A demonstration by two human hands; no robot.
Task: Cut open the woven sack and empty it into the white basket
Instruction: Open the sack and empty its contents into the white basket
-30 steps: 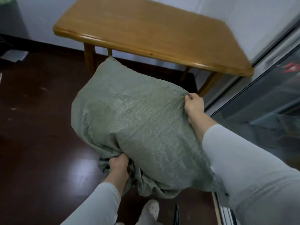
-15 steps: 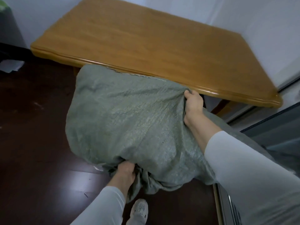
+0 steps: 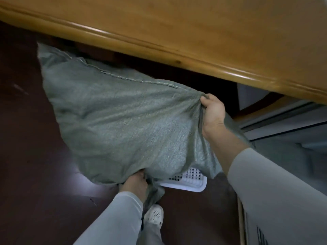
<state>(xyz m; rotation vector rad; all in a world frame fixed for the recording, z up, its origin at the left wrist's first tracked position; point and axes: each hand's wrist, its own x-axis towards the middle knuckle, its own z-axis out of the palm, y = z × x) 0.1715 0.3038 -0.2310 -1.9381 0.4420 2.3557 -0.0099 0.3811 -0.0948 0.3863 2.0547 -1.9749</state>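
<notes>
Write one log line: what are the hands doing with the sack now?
left hand: grips woven sack at bunched lower end | right hand: grips its upper corner | white basket: partly hidden by sack

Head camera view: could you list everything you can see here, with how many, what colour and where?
woven sack: one, grey-green, held up in the middle, above the basket
basket: one, white, perforated, on the floor, mostly hidden beneath the sack
table: one, honey-brown wood, across the top
floor: one, dark glossy brown, left and bottom
door frame: one, grey, at the right
shoe: one, white, bottom centre
sleeves: two, pale grey, rising from the bottom edge
left hand: one, grips the sack's bunched lower end
right hand: one, grips the sack's right corner
</notes>
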